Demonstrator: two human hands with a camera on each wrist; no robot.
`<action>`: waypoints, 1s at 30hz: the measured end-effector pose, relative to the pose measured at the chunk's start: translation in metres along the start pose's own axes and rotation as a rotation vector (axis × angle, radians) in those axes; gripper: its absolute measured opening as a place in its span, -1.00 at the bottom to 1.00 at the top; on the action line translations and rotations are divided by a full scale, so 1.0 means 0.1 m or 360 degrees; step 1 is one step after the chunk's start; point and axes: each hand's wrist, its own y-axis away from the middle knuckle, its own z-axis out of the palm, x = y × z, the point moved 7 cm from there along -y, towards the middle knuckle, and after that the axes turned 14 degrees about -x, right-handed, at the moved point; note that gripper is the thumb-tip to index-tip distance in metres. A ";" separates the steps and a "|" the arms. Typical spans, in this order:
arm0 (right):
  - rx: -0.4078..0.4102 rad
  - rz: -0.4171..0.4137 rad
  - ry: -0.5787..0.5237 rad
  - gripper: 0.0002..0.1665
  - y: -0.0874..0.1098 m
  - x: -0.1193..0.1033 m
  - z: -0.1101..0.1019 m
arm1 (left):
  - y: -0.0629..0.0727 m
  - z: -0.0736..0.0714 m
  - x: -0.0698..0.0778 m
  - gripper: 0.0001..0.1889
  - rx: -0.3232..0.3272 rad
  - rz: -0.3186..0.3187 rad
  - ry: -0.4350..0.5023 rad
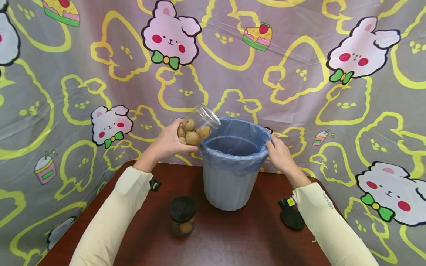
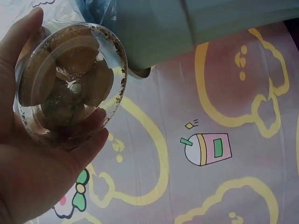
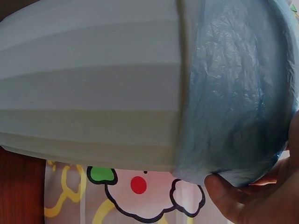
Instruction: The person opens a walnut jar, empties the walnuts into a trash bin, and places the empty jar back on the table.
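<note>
Now the left hand [image 1: 173, 142] grips a clear jar [image 1: 196, 127] of walnuts, tilted with its open mouth over the bin [image 1: 229, 184] so they can fall in; the right hand [image 1: 279, 155] clasps the bin's far-right rim, probably steadying it.

A dark reddish-brown tabletop [image 1: 233, 240] is carrying a pale ribbed bin [image 1: 229, 184] lined with a blue bag, which is standing near the far edge at the middle. A small black-lidded jar [image 1: 182, 216] is sitting nearer the front, left of the bin, and a flat black lid [image 1: 291, 216] is lying toward the right edge. A small black object [image 1: 155, 184] is lying near the far left corner.
</note>
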 end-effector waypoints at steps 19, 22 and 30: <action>0.0057 -0.0060 -0.0012 -0.33 -0.01 0.02 0.03 | -0.10 -0.11 0.16 0.00 -0.0017 -0.0007 -0.0489; 0.0078 -0.0070 0.0000 -0.34 -0.01 0.03 0.02 | -0.11 -0.12 0.19 0.04 -0.0041 -0.0027 -0.0542; 0.0088 -0.0070 -0.0001 -0.35 -0.01 0.04 0.03 | -0.16 -0.13 0.24 -0.04 -0.0083 -0.0011 -0.0627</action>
